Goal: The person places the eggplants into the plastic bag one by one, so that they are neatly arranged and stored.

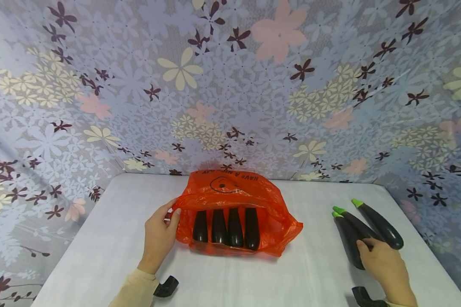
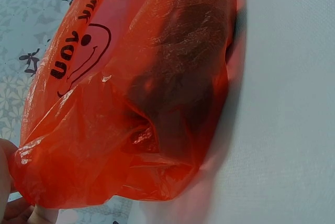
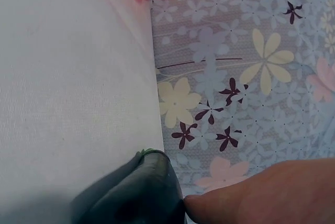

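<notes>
A red plastic bag (image 1: 230, 187) with a printed smiley face lies with its mouth held toward me. Several dark eggplants (image 1: 236, 228) rest side by side inside it; they show through the film in the left wrist view. My left hand (image 1: 161, 230) pinches the left edge of the bag's mouth between thumb and fingers. At the right, my right hand (image 1: 382, 262) grips the lower end of the middle one of three green-tipped eggplants (image 1: 355, 221). Its thumb lies against the skin in the right wrist view, while the other fingers are hidden.
The white tabletop (image 1: 303, 273) stretches between the bag and the loose eggplants. Floral-patterned sheeting (image 1: 230, 106) rises behind the table and along both sides. A black curved piece (image 1: 167, 286) sits at the left wrist, and a similar black piece (image 1: 365, 297) at the right wrist.
</notes>
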